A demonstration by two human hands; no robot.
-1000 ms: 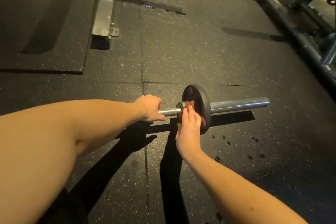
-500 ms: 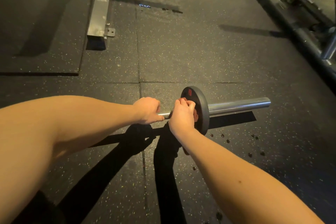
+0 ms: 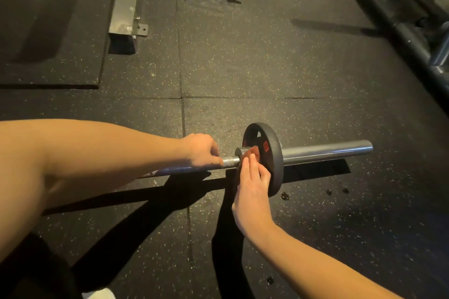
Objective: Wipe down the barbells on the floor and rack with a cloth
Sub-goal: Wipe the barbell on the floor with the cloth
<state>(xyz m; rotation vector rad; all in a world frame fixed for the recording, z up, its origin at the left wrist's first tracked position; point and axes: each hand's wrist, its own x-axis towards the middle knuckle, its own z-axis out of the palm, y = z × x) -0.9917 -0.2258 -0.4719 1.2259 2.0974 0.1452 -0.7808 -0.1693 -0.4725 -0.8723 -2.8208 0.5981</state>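
Moved: right hand (image 3: pixel 252 192) uncurled, fingers (image 3: pixel 250 165) flat, pressing cloth (image 3: pixel 254 152) onto plate (image 3: pixel 275 172).
Grip: left hand (image 3: pixel 201 150) clenches barbell (image 3: pixel 325 153) beside plate.
Axis: I see it lying sideways through plate; right hand nearer.

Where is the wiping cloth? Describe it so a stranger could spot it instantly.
On the dark speckled rubber floor lies a long steel barbell carrying one black round weight plate. The small reddish-brown cloth sits against that plate's inner face, beside the bar's collar, pressed there by the right hand. It is the only soft, crumpled thing among hard grey metal and black rubber.
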